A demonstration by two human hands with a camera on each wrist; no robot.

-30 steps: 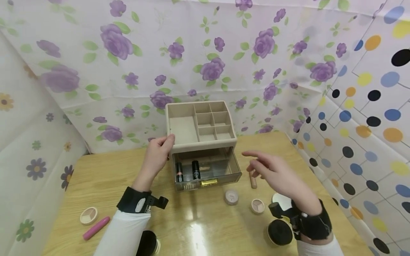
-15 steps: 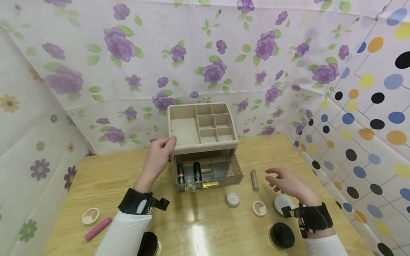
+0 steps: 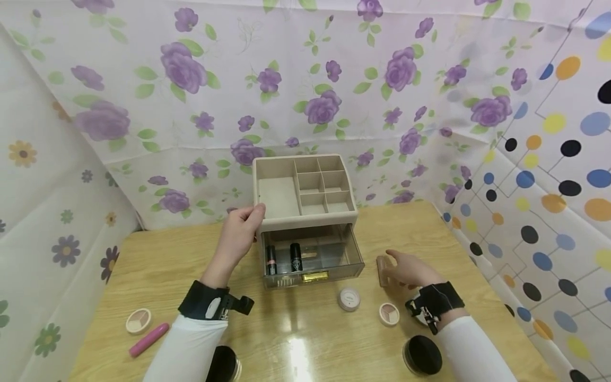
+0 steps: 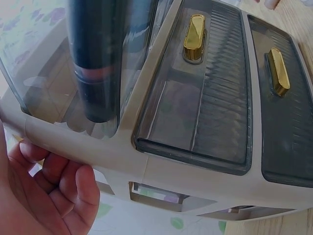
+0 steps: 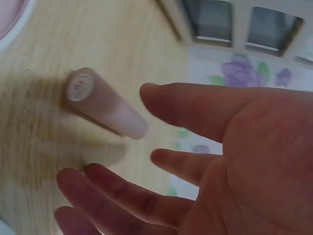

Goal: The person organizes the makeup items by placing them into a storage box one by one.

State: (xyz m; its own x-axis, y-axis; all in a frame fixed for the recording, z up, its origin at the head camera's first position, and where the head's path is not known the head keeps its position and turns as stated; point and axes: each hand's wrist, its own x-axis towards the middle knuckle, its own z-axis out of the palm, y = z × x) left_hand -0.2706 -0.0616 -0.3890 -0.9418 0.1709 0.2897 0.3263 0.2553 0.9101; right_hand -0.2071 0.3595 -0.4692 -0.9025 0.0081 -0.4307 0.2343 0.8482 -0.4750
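A beige makeup organizer point(image 3: 310, 218) stands at the back of the table, its top clear drawer point(image 3: 341, 271) pulled out. Inside the drawer stand a lipstick with a pink band point(image 3: 271, 260) and a black tube point(image 3: 296, 257). My left hand point(image 3: 238, 236) grips the organizer's left side, thumb on the top rim and fingers curled at the edge. On the right lies a nude-pink cosmetic tube point(image 5: 105, 103). My right hand point(image 3: 410, 269) hovers around it, thumb and fingers spread on either side; a gap shows between them and the tube in the right wrist view.
Between the arms lie a small round pot point(image 3: 349, 300) and a three-colour pan point(image 3: 389, 314). A black-lidded jar point(image 3: 424, 354) sits by the right forearm. At left are another pan point(image 3: 138, 321), a pink tube point(image 3: 149, 339) and a black-lidded jar point(image 3: 221, 363). Cloth walls point(image 3: 322, 106) surround the table.
My right hand first drew back rightward from beside the drawer, then came in to the nude-pink tube. My left hand keeps its grip on the organizer.
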